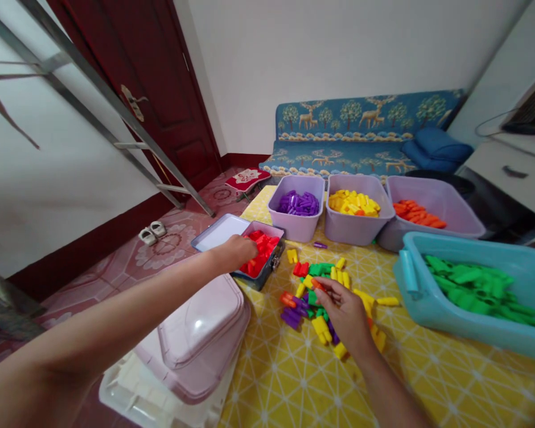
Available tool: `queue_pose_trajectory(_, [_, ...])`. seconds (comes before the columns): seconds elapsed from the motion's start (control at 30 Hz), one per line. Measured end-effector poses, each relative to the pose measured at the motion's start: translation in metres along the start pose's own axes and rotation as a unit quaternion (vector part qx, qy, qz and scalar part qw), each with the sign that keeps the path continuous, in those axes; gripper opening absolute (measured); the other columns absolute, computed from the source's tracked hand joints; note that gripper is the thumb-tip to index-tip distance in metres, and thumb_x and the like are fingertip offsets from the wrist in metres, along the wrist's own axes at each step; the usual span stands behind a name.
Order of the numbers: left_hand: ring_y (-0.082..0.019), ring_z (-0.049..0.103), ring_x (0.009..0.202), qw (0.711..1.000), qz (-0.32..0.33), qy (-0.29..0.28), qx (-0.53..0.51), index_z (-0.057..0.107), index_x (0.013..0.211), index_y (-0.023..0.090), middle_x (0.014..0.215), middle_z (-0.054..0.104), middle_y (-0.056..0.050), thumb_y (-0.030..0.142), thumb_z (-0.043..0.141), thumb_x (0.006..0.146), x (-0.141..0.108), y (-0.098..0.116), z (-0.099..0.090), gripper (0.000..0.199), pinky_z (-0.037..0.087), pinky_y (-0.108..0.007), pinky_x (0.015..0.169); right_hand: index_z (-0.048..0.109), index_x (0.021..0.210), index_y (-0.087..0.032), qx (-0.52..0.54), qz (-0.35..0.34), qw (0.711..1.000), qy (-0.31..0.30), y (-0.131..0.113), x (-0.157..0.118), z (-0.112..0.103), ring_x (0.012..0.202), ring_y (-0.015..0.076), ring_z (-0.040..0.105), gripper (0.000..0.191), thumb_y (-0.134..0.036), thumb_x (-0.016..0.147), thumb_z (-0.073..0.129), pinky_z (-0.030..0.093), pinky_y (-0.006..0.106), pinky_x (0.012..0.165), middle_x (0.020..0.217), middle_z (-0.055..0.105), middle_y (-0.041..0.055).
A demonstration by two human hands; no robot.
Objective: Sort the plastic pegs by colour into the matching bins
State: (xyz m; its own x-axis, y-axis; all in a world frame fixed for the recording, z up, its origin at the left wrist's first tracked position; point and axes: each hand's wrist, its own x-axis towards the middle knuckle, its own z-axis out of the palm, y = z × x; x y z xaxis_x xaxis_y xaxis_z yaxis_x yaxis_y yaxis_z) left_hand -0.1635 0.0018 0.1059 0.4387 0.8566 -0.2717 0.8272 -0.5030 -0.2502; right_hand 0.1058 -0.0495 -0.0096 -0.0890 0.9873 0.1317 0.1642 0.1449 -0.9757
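My left hand (241,251) is over the red pieces (264,252) in an open metal box (261,279); its fingertips are hidden, so what it holds is unclear. Closed at the fingertips, my right hand (343,306) pinches an orange piece (317,285) above a mixed pile of yellow, green, purple, red and orange pieces (321,327) on the yellow tablecloth (285,380). Behind the pile stand a bin of purple pieces (296,224), a bin of yellow pieces (354,229) and a bin with orange pieces (459,217).
A turquoise bin (477,333) with green pieces stands at the right. Stacked translucent lids (200,327) lie at the table's left edge. A single purple piece (320,245) lies before the bins. Beyond are a patterned sofa (339,134), a ladder (102,95) and a red stool (247,178).
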Motion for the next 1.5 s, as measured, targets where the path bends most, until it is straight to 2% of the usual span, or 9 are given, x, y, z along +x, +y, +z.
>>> queue_pose_trajectory(0.1, [-0.021,0.065,0.083,0.995,-0.053,0.083,-0.010,0.067,0.086,0.014,0.086,0.068,-0.011,0.009,0.051,0.083,-0.006,0.016,-0.038,0.018,0.048,-0.029,0.075,0.067,0.104,-0.018,0.055,0.016,0.998,0.033,-0.009,0.000,0.000,0.073,0.0199,0.067,0.039,-0.046,0.076,0.067,0.055,0.033,0.067,0.092,0.072,0.0078])
queue_pose_trajectory(0.23, [-0.017,0.064,0.085,0.954,0.018,0.217,-0.206,0.068,0.097,0.022,0.091,0.069,-0.006,0.022,0.051,0.086,0.004,0.072,-0.062,0.020,0.046,-0.025,0.075,0.065,0.107,-0.019,0.154,0.033,0.983,0.094,-0.024,0.000,0.000,0.069,0.0172,0.064,0.043,-0.048,0.076,0.067,0.053,0.029,0.062,0.091,0.071,0.0061])
queue_pose_trajectory(0.4, [-0.015,0.061,0.073,0.862,-0.009,0.286,-0.419,0.072,0.089,0.020,0.077,0.066,-0.004,0.024,0.049,0.089,0.044,0.159,-0.027,0.024,0.044,-0.023,0.068,0.064,0.108,-0.020,0.207,0.017,0.961,0.182,-0.019,0.002,-0.007,0.081,0.0168,0.063,0.040,-0.049,0.081,0.061,0.051,0.028,0.071,0.098,0.069,0.0054])
queue_pose_trajectory(0.53, [-0.014,0.060,0.075,0.782,-0.061,0.343,-0.517,0.072,0.099,0.024,0.081,0.066,-0.003,0.020,0.052,0.087,0.069,0.192,0.008,0.023,0.046,-0.023,0.070,0.064,0.110,-0.020,0.222,0.029,0.955,0.196,-0.002,0.007,-0.014,0.098,0.0198,0.062,0.041,-0.047,0.079,0.063,0.049,0.031,0.083,0.111,0.066,0.0071])
queue_pose_trajectory(0.67, [-0.014,0.060,0.076,0.722,-0.071,0.390,-0.567,0.073,0.098,0.022,0.082,0.067,-0.004,0.016,0.061,0.081,0.079,0.197,0.026,0.021,0.048,-0.025,0.071,0.063,0.109,-0.018,0.230,0.058,0.954,0.182,0.008,0.011,-0.015,0.100,0.0219,0.062,0.043,-0.048,0.079,0.063,0.049,0.034,0.086,0.111,0.066,0.0083])
queue_pose_trajectory(0.9, [-0.016,0.060,0.083,0.689,-0.063,0.434,-0.577,0.070,0.098,0.021,0.091,0.065,-0.006,0.019,0.064,0.080,0.081,0.197,0.039,0.019,0.050,-0.028,0.075,0.062,0.114,-0.019,0.226,0.050,0.953,0.197,0.009,0.010,-0.011,0.103,0.0227,0.061,0.043,-0.047,0.080,0.059,0.051,0.034,0.084,0.117,0.064,0.0088])
queue_pose_trajectory(1.07, [-0.016,0.061,0.088,0.684,-0.070,0.431,-0.585,0.066,0.104,0.020,0.096,0.066,-0.007,0.020,0.058,0.085,0.080,0.195,0.046,0.021,0.050,-0.029,0.079,0.062,0.108,-0.021,0.322,0.057,0.917,0.227,-0.003,0.009,-0.016,0.076,0.0157,0.064,0.034,-0.042,0.083,0.054,0.053,0.030,0.069,0.098,0.066,0.0052])
queue_pose_trajectory(1.23, [-0.016,0.061,0.083,0.702,-0.065,0.418,-0.573,0.067,0.093,0.017,0.090,0.066,-0.007,0.013,0.052,0.084,0.083,0.195,0.049,0.018,0.050,-0.029,0.075,0.060,0.106,-0.023,0.440,0.076,0.878,0.173,-0.021,0.010,-0.022,0.104,0.0190,0.062,0.028,-0.038,0.083,0.052,0.050,0.040,0.092,0.115,0.062,0.0055])
queue_pose_trajectory(1.5, [-0.015,0.061,0.079,0.712,-0.068,0.413,-0.564,0.067,0.089,0.018,0.084,0.066,-0.006,0.008,0.050,0.082,0.085,0.194,0.051,0.021,0.049,-0.028,0.071,0.061,0.092,-0.022,0.407,0.095,0.902,0.107,-0.046,0.025,-0.061,0.110,0.0261,0.061,0.020,-0.039,0.081,0.059,0.051,0.049,0.096,0.103,0.066,0.0093])
